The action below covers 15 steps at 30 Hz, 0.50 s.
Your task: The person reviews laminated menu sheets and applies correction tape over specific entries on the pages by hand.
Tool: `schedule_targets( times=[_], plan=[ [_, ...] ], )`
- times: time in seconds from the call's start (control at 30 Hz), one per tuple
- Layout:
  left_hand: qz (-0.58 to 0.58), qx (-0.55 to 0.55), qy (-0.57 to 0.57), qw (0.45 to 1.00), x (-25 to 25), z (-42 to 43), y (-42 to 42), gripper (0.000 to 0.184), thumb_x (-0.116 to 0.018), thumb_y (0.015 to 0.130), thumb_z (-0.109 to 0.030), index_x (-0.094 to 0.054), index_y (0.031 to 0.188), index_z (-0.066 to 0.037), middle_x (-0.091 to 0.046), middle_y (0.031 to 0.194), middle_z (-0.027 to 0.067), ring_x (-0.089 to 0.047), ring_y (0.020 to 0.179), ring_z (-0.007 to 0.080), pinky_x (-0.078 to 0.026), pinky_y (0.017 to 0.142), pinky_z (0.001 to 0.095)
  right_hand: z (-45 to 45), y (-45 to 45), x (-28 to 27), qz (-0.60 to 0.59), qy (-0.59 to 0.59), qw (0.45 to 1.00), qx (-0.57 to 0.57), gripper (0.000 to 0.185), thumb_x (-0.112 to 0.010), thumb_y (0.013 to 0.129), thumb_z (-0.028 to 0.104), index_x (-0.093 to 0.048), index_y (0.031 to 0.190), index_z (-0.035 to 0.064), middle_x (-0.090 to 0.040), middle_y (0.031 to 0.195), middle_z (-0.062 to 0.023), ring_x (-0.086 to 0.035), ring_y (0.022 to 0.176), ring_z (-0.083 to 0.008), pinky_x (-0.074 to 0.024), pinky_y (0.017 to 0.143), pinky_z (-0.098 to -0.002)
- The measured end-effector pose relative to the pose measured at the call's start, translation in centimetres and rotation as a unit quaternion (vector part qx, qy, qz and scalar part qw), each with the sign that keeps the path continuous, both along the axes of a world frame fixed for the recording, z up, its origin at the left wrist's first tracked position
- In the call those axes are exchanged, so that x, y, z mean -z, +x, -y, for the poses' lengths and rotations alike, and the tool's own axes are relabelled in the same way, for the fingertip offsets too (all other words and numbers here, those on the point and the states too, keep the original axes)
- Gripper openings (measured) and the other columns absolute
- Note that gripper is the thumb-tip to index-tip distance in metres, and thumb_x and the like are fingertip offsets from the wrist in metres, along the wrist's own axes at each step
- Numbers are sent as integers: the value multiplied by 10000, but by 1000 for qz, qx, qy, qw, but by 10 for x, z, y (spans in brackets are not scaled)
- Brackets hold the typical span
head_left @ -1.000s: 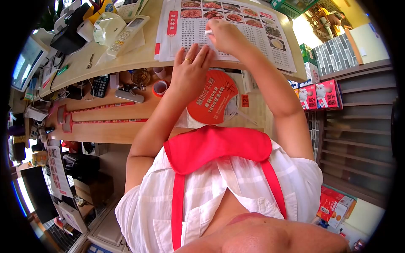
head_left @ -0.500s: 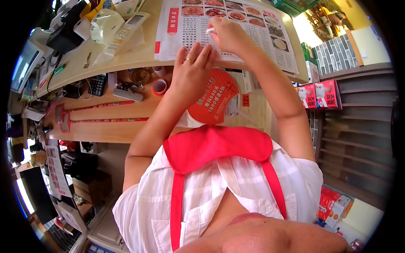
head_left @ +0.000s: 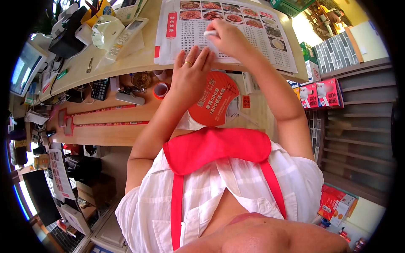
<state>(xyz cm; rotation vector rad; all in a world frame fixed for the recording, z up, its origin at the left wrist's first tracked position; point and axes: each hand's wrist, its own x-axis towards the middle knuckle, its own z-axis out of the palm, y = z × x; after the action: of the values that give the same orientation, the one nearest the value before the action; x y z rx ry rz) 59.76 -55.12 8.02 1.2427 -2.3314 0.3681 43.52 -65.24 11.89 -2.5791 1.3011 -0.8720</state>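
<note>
A printed menu sheet [head_left: 257, 44] with food photos lies on the upper counter, on top of other paper. My left hand [head_left: 193, 69] rests on its lower edge, fingers spread, a ring on one finger. Above and to the right, my right hand [head_left: 228, 39] pinches a small white object [head_left: 210, 33] over the rows of text; what exactly it is cannot be made out. Below the counter edge, partly behind my left forearm, is a round orange fan [head_left: 217, 99].
A white telephone handset [head_left: 122, 40], a key [head_left: 89, 65] and a black card machine [head_left: 67, 40] stand left on the counter. The lower shelf holds tape [head_left: 160, 90], a calculator [head_left: 100, 90] and red-patterned strips [head_left: 109, 123]. Red boxes [head_left: 329, 93] are at the right.
My right hand has shifted slightly over the text with the white object, which now shows more clearly. My left hand stays on the sheet. The view has shifted a little.
</note>
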Motion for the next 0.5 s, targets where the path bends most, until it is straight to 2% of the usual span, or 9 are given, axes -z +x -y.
schedule_targets(
  times=[0.07, 0.17, 0.27, 0.37, 0.47, 0.5],
  plan=[
    [-20, 14, 4, 1000, -1, -2, -2, 496, -525, 758, -101, -497, 1248, -27, -489, 1289, 104, -445, 1213, 314, -298, 1000, 531, -7, -2, 13, 18, -72, 996, -58, 187, -614, 804, 132, -549, 951, 37, -620, 891, -159, -603, 822, -333, -481, 721, -413],
    [-43, 19, 9, 999, -1, -3, -3, 502, -524, 754, -92, -497, 1253, -36, -488, 1293, 100, -442, 1216, 314, -294, 1005, 526, -6, -14, 18, 12, -106, 994, -17, 163, -618, 798, 120, -562, 923, 31, -623, 878, -153, -601, 834, -338, -476, 737, -424],
    [-28, 18, 20, 999, -3, -5, -4, 526, -544, 744, -101, -487, 1265, -52, -481, 1303, 95, -439, 1217, 311, -292, 1012, 516, 31, -38, 22, 10, -75, 993, 89, 147, -614, 804, 122, -568, 908, 30, -624, 867, -149, -599, 848, -333, -473, 751, -423],
    [-11, 13, 20, 1000, -4, -4, -2, 555, -572, 728, -115, -481, 1273, -58, -477, 1309, 92, -435, 1221, 307, -290, 1015, 513, 71, -67, 23, -93, -95, 968, 214, 148, -614, 809, 128, -565, 903, 25, -624, 875, -156, -602, 835, -334, -479, 741, -415],
    [-25, 11, 29, 999, -7, -4, -2, 588, -605, 705, -121, -478, 1276, -62, -473, 1314, 88, -433, 1224, 303, -291, 1017, 511, 27, -42, -3, 3, 33, 993, 112, 174, -607, 821, 152, -554, 920, 19, -623, 892, -174, -606, 831, -340, -482, 728, -413],
    [-35, 13, 35, 999, -7, -5, -4, 598, -615, 697, -122, -477, 1276, -63, -472, 1316, 86, -432, 1225, 302, -291, 1017, 510, 11, -35, -3, -13, 23, 997, 79, 186, -604, 825, 160, -548, 931, 18, -624, 893, -178, -608, 829, -340, -481, 724, -416]
  ],
)
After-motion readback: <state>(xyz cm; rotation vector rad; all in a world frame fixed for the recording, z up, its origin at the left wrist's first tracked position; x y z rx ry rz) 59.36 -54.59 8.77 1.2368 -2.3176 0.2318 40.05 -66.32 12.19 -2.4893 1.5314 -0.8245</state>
